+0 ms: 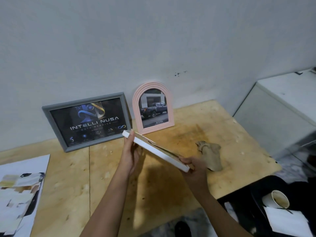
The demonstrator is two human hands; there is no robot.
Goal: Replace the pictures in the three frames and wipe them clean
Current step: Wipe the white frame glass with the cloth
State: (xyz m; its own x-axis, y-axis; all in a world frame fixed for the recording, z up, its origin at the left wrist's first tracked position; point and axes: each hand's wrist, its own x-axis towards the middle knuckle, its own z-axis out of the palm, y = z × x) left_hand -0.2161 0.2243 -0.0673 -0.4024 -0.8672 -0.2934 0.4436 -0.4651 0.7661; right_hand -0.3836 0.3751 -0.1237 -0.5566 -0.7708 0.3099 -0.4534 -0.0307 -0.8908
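Forearms: both reach out from under me over the plywood table and meet on one white frame, held in the air above it.
Left hand: fingers lie straight and close together against the frame's far-left end, propping it; I can't tell where the thumb sits.
Right hand: fingers curl round the near-right corner and grip it.
Frame position: between my two hands, clear of the table, its far corner just in front of the grey frame.
Long axis: runs from far-left, at my left fingertips, down to near-right, at my right palm.
Facing: a white side edge is turned to me; the brown backing board looks up and away, so the front faces down, I judge.
Beyond my hands: the grey frame and the pink arched frame stand against the wall, each with a picture in it.
Step in hand: I take this for the third frame, with its back being worked on; whether its picture is in, I can't tell.
Right of my right hand: a crumpled tan cloth lies on the table.
Next move calls for: seating the backing flat, turning the front up, then freeing my right hand for the cloth while my left takes the weight.
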